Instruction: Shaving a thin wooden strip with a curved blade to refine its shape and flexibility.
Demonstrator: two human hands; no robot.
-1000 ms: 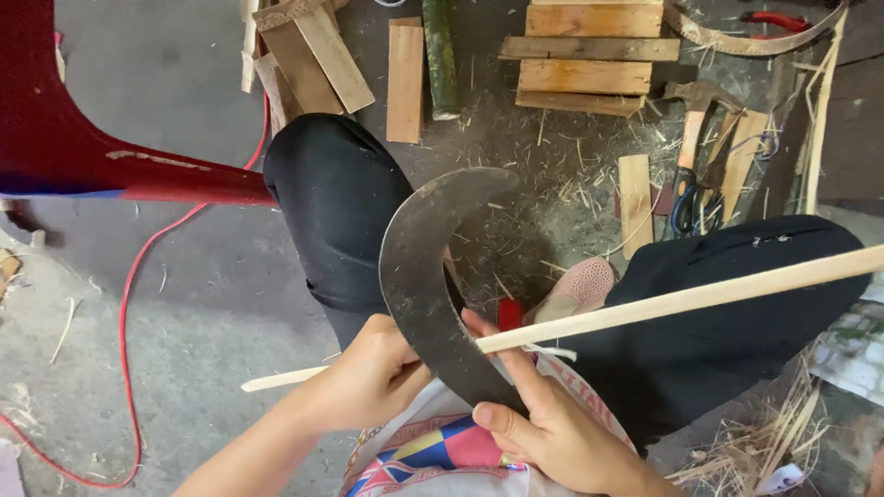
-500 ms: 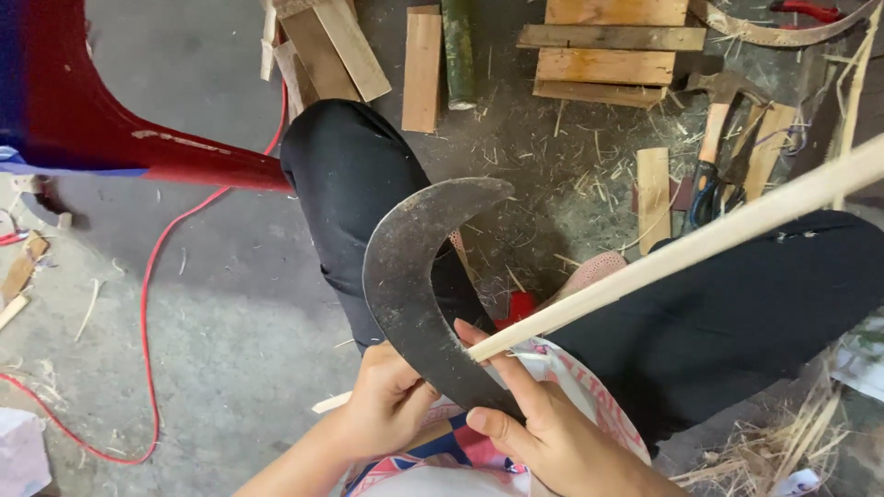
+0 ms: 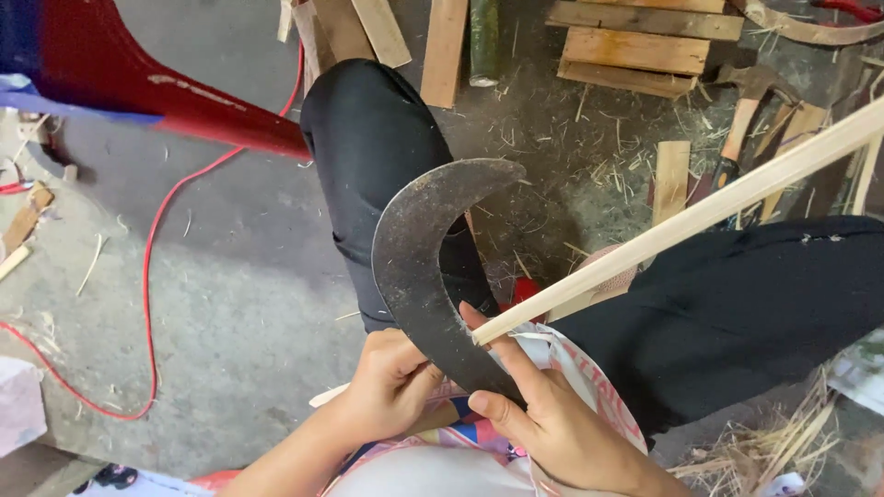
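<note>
Below, both hands (image 3: 396, 387) gripping curved blade (image 3: 419, 267), bamboo strip (image 3: 681, 221) against it.

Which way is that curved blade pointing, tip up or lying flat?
Tip up, away from the person. The curved blade rises from the right hand, its point arching over the knee; the left hand pulls a bamboo strip against its edge.

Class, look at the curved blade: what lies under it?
Under the curved blade show a black-trousered knee and littered floor. The blade covers part of the bamboo strip; its handle is hidden by the right hand.
</note>
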